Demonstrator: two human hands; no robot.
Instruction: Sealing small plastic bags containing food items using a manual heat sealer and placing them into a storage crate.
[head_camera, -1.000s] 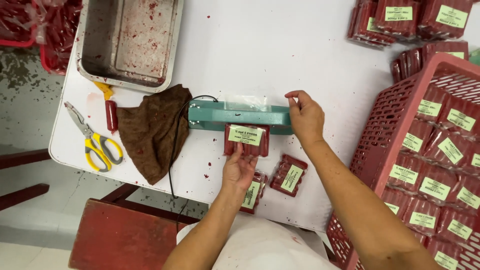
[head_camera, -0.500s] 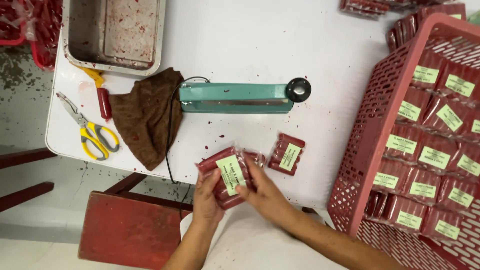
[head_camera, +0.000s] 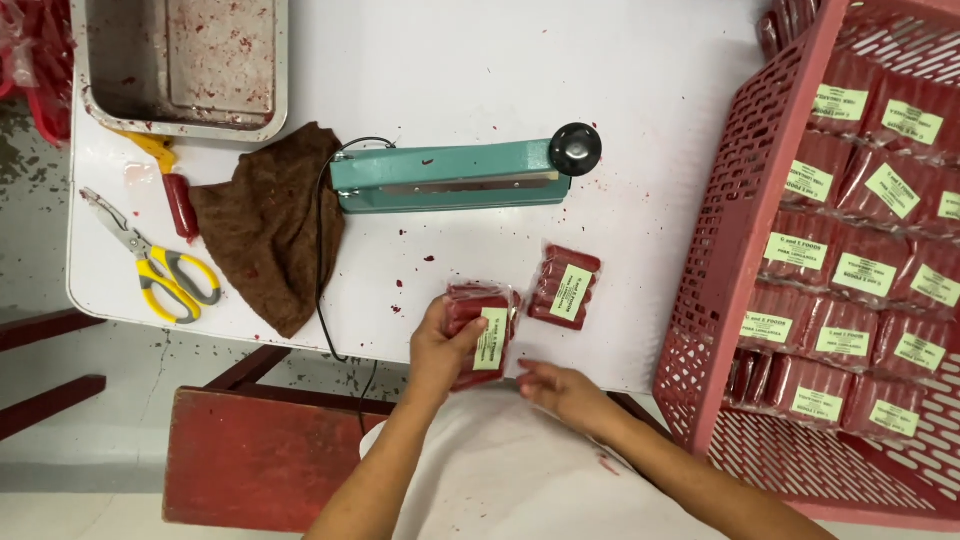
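Since the red crate (head_camera: 740, 270) at the right edge of the white tabletop (head_camera: 450, 80) already holds rows of labelled packs, a new one would best go in flat, label up, beside its neighbours. At the near edge the left hand (head_camera: 440, 350) is clenched around a sealed pack of red sausages (head_camera: 482, 332), so a firm grip along its side seems wise. Just beside it the right hand (head_camera: 560, 390) lies released, fingers loose, holding nothing.

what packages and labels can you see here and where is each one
Held packet: clear pouch of red sticks, pale green label, in left hand at table edge.
Second packet: same kind, lying flat right of it.
Basket: red, at right, stacked with labelled packets.
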